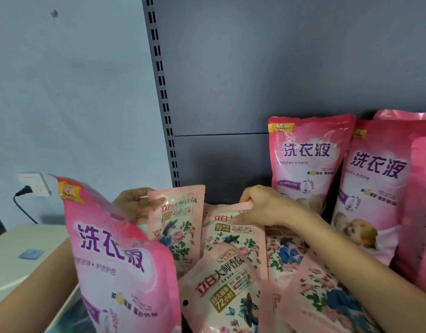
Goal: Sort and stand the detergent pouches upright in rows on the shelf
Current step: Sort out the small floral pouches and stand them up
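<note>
The half-hidden left hand [135, 203] seems to hold the top of one flowery pouch [176, 227] while the right hand [267, 207] pinches the next pouch [231, 234], to keep both standing straight.

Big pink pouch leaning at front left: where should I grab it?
Probably pinch the big pink pouch by its flat top seal, coming from above: that edge is free and uppermost, while floral pouches crowd its right side and the full body looks slippery.
</note>
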A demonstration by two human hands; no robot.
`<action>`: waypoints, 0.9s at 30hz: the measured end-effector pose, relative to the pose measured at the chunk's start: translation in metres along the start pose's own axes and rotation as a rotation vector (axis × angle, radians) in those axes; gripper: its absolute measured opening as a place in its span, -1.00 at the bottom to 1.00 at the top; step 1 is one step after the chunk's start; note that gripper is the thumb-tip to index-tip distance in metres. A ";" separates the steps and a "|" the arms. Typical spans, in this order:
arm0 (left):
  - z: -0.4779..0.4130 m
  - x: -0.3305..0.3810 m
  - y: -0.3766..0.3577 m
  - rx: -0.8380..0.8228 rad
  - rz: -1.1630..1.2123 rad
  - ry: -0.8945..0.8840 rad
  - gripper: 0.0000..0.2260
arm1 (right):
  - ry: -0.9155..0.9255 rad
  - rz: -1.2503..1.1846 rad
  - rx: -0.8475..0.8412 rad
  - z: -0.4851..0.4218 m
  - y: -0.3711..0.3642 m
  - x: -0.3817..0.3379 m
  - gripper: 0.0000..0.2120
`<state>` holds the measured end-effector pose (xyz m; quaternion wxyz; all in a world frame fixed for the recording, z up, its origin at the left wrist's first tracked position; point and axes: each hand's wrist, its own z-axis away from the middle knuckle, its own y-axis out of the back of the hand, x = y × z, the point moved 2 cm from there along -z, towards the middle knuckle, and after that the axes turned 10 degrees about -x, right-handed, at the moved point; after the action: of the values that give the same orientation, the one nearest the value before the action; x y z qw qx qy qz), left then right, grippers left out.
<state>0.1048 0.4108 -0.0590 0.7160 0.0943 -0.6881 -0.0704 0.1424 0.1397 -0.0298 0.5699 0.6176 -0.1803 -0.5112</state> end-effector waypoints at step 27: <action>0.012 0.053 -0.020 0.104 0.087 -0.417 -0.89 | 0.284 -0.401 0.325 0.007 0.034 -0.013 -0.80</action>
<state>0.0954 0.3785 -0.0112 0.5547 0.0848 -0.8274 -0.0221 0.1434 0.1370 0.0072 0.3705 0.7896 -0.0525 -0.4864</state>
